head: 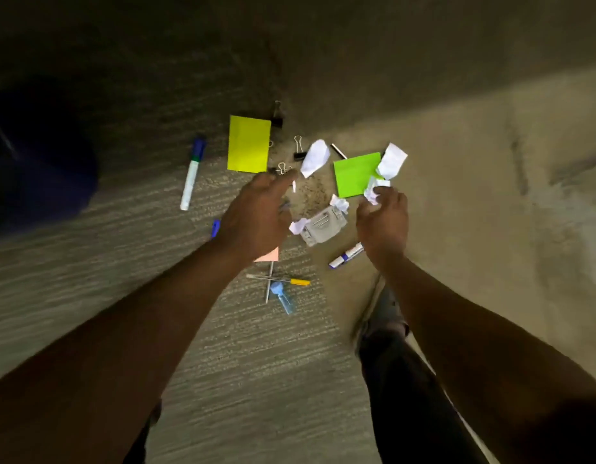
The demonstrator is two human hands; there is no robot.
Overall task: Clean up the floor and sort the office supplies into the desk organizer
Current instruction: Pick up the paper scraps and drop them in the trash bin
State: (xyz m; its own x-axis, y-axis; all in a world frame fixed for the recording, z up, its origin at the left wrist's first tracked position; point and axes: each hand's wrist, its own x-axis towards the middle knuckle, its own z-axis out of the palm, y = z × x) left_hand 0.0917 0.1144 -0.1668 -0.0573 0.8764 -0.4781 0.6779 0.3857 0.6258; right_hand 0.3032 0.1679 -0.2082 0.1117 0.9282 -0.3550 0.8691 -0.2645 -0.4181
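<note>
Office supplies lie scattered on the carpet. My right hand (383,222) pinches a crumpled white paper scrap (372,193) beside a green sticky pad (356,174). My left hand (256,216) hovers with fingers stretched toward a white paper piece (315,157) and small binder clips (281,168). Between my hands sit a grey staple box (320,226) and more crumpled paper bits (340,203). Another white paper (393,160) lies past the green pad. A yellow sticky pad (249,144) lies further out.
A white marker with a blue cap (192,174) lies at left, another marker (346,256) near my right wrist. Pens and a blue glue tube (281,294) lie closer to me. A pink note (268,255) peeks under my left arm. My leg and shoe (385,309) stand at right. A dark shape (39,155) sits far left.
</note>
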